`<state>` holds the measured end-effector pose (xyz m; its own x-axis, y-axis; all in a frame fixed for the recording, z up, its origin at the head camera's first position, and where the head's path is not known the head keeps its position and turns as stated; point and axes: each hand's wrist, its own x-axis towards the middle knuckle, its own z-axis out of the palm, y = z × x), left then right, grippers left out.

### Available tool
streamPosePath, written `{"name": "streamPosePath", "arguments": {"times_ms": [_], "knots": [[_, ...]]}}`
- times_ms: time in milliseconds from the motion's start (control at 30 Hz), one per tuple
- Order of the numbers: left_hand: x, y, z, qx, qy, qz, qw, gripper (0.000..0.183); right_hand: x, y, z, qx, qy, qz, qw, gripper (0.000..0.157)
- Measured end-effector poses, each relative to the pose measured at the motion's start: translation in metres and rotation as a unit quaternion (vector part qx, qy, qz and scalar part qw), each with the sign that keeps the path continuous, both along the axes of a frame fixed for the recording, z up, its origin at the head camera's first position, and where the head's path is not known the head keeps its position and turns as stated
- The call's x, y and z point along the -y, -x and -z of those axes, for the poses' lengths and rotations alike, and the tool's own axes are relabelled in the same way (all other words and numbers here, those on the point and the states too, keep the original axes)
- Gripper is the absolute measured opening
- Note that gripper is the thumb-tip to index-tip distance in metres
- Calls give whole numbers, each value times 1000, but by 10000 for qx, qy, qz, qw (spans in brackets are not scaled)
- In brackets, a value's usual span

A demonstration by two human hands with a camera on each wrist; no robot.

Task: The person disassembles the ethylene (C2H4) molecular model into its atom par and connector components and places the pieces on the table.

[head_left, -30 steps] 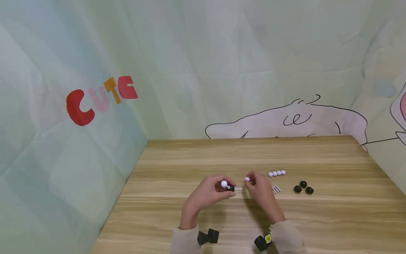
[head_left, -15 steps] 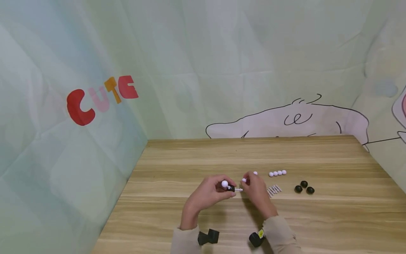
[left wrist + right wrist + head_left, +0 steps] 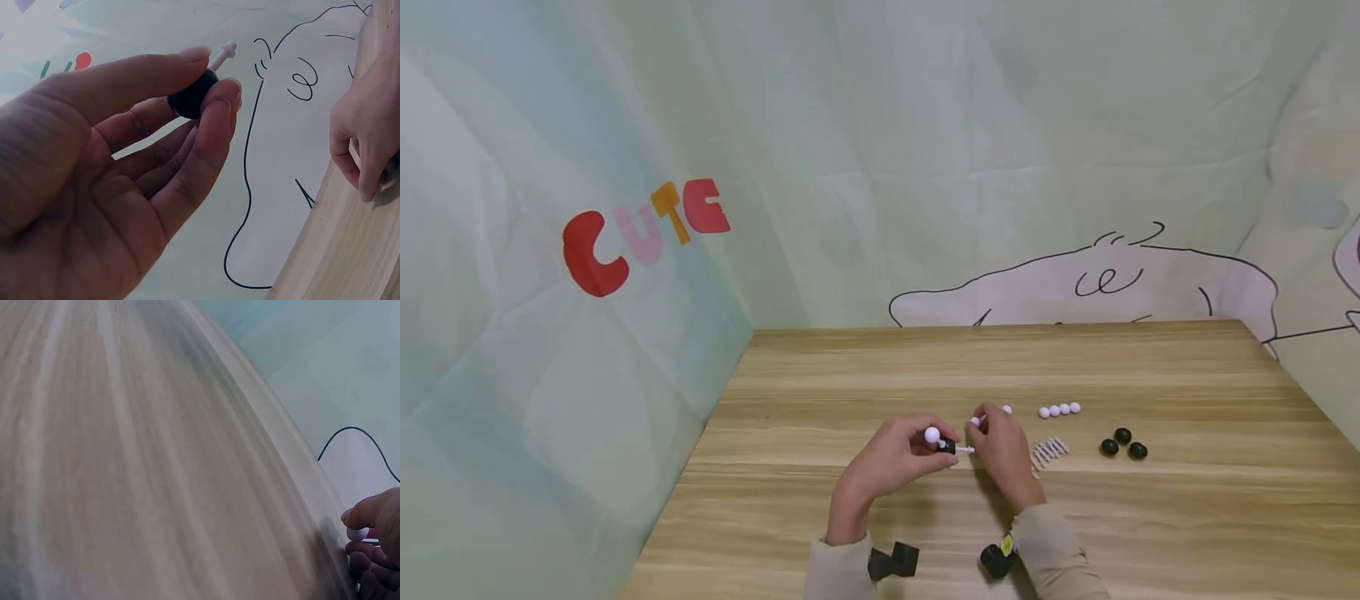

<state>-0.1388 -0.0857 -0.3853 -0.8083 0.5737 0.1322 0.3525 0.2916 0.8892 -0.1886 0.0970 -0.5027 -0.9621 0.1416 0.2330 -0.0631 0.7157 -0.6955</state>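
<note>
My left hand (image 3: pixel 898 454) grips a black ball (image 3: pixel 948 446) between thumb and fingers. A white ball (image 3: pixel 932 435) is joined to it by a short peg, and a white connector peg (image 3: pixel 966 450) sticks out on its right side; the left wrist view shows the black ball (image 3: pixel 192 97) with the peg (image 3: pixel 224 55) pointing up. Just right of that peg, my right hand (image 3: pixel 1002 454) pinches a small white ball (image 3: pixel 975 422) between thumb and index finger. The right wrist view has this white ball (image 3: pixel 357 534) at its right edge, partly hidden by the fingers.
Behind the right hand lies a loose white ball (image 3: pixel 1007 409). Several white balls (image 3: pixel 1059 410) form a row to its right. Several white pegs (image 3: pixel 1049 452) lie beside the right wrist, with three black balls (image 3: pixel 1123 436) farther right on the wooden table (image 3: pixel 850 375). Printed cloth (image 3: pixel 1000 167) hangs behind.
My right hand has shifted left with its white ball, uncovering more pegs and the loose white ball behind it. My left hand stays nearly still with the black ball.
</note>
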Motion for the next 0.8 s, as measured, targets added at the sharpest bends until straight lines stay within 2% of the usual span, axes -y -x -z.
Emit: {"name": "streamPosePath", "arguments": {"times_ms": [467,633,800], "knots": [[3,-2,0,-71,-70,-7,10000,19,6,0,4,-201,-377,250,9988,8],[3,-2,1,-81,-7,-63,9999,19,6,0,4,-126,-369,264,9989,11],[4,-2,1,-106,102,-153,9998,20,6,-2,2,-19,-217,245,9995,19]]}}
